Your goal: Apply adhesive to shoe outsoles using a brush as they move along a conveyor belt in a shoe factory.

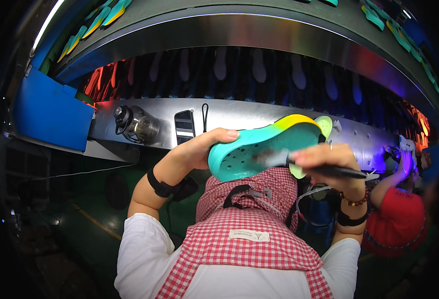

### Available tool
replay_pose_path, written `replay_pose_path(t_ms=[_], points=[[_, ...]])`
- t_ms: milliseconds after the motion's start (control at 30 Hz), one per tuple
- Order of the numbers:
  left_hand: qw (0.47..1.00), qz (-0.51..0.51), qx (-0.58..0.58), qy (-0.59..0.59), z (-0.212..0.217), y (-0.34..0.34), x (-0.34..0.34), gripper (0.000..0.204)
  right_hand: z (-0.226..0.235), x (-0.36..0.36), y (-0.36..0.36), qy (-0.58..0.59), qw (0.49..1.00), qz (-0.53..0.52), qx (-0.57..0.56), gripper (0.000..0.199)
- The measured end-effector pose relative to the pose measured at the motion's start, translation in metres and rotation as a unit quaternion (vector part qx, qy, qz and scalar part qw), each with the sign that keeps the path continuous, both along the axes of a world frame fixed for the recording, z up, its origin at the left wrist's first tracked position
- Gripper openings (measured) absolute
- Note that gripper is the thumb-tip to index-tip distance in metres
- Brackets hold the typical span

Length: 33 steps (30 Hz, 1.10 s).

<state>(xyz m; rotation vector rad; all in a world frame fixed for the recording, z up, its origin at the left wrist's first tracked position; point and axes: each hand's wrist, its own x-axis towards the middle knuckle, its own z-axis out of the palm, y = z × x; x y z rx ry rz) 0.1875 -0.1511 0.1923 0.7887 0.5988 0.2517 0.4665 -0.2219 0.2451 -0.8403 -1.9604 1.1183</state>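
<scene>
My left hand (199,149) has its grip clamped on a teal and yellow shoe sole (264,147), held up over my checked apron (249,234). My right hand (324,159) is closed around a dark brush (299,164), whose blurred tip touches the sole's inner face.

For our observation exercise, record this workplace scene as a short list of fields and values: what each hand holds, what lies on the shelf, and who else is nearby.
left hand: left hand grips the teal shoe sole at its rear end, tilted, yellow tip pointing right
right hand: right hand holds a dark-handled brush, its blurred head on the sole
clothing: red checked apron
metal shelf: jar-like bottle and phone
nearby: a person in a red shirt at right
</scene>
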Motion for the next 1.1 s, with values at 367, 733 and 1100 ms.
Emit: replay_pose_path(t_ms=[367, 733, 1100], points=[[0.944, 0.268, 0.187, 0.055, 0.043, -0.026, -0.002, 0.051, -0.034, -0.006, -0.011, 0.044, 0.994, -0.099, 0.027, 0.023], [0.917, 0.210, -0.070, -0.332, -0.038, 0.003, 0.035, 0.087, -0.031, -0.036, 0.000, 0.055, 0.987, -0.147, -0.014, 0.021], [0.893, 0.337, -0.024, -0.297, -0.045, 0.003, 0.041, 0.086, -0.033, -0.055, -0.012, -0.066, 0.984, -0.012, 0.165, 0.018]])
